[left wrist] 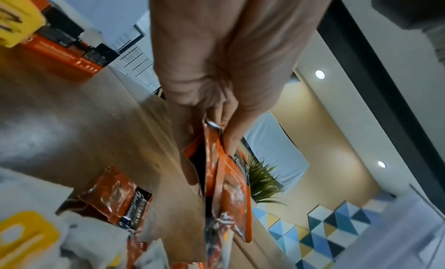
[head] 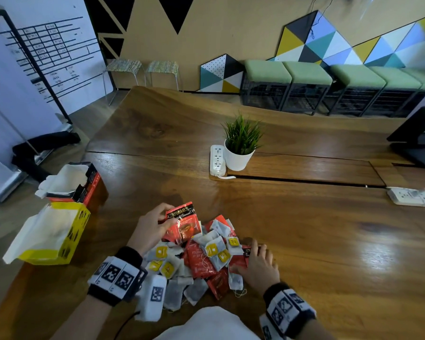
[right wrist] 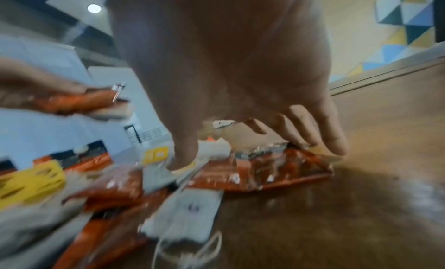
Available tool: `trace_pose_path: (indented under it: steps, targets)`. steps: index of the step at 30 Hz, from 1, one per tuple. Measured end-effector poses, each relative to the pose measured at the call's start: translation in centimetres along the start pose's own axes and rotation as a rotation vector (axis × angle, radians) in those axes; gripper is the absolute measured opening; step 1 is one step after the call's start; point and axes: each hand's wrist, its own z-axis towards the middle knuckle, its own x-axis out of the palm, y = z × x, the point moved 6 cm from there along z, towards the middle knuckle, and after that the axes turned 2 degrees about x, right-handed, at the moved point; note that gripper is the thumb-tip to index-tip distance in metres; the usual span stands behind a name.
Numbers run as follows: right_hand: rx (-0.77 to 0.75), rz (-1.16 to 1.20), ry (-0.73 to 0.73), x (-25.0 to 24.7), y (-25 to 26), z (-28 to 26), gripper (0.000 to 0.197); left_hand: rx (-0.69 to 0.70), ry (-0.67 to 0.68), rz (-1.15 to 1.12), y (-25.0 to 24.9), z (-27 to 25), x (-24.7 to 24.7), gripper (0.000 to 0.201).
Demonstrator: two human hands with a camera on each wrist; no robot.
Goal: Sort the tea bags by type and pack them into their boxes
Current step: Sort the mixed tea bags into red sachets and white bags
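You're mid-sort: your left hand has a grip on red packets above the pile; your right hand, fingers released, presses its edge. Next, carry them to the red box.

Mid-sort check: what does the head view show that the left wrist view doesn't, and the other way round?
Head only: the right hand resting on the mixed pile of tea bags, a white power strip, and the open tops of both boxes.

Left wrist only: the left hand grips several red foil tea packets fanned edge-on, not just one.

Both: the yellow cardboard box, the red-orange cardboard box, the green potted plant, the wooden table.
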Motion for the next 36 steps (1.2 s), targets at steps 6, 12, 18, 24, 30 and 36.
trace_pose_path:
  steps: [6,12,18,24,30,36]
  targets:
    - [0.036,-0.132,-0.053,0.5,1.5,0.1,0.078,0.051,0.098,0.056,-0.4,-0.4,0.1,0.034]
    - [-0.061,0.023,-0.052,-0.8,0.5,-0.3,0.059,0.110,0.106,0.137,-1.4,-1.4,-1.5,0.045]
    - [-0.040,0.320,-0.084,-2.9,-1.9,-0.1,0.036,0.085,0.119,0.055,-0.9,-1.2,-2.1,0.032]
    - [-0.080,0.470,-0.213,-4.3,-2.6,-0.5,0.024,-0.116,0.098,-0.305,0.8,-1.1,-1.9,0.058]
    - [-0.388,0.793,-0.106,-8.9,0.0,-2.6,0.019,-0.128,0.114,-0.337,1.8,-1.2,-2.1,0.042]
    - [-0.361,1.005,-0.013,-11.6,1.9,-0.8,0.026,-0.130,-0.056,-0.262,2.3,0.3,-4.5,0.027]
